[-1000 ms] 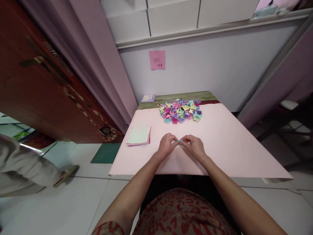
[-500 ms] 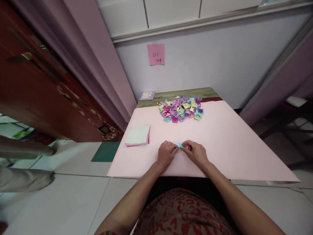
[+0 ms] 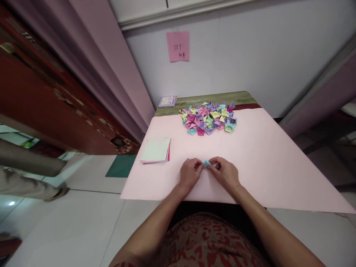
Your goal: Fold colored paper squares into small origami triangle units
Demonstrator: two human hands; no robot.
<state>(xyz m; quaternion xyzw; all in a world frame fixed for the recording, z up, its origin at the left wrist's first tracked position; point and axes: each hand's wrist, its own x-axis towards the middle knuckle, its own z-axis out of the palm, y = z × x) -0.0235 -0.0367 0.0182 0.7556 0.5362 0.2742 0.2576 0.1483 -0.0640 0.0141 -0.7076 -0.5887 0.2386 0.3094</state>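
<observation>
A small light-blue folded paper piece (image 3: pixel 206 163) is pinched between my two hands, just above the pink table covering (image 3: pixel 250 159). My left hand (image 3: pixel 190 172) grips its left end between thumb and fingers. On its right end, the fingertips of my right hand (image 3: pixel 225 172) are closed as well. Beyond my hands lies a heap of folded paper pieces (image 3: pixel 208 119) in purple, pink, yellow, green and blue. To the left of my hands rests a stack of square paper sheets (image 3: pixel 156 150), pale green on top with pink edges below.
At the back left corner sits a small pack with a printed cover (image 3: pixel 168 101). A pink handwritten note (image 3: pixel 178 46) is stuck on the wall behind. Another person's legs (image 3: pixel 27 185) show at the far left, near a red door (image 3: pixel 55 122).
My view has shifted slightly, so the wall note appears higher. Both hands keep hold of the blue paper, which now shows a slightly wider, arched shape. The other person's legs have moved a little.
</observation>
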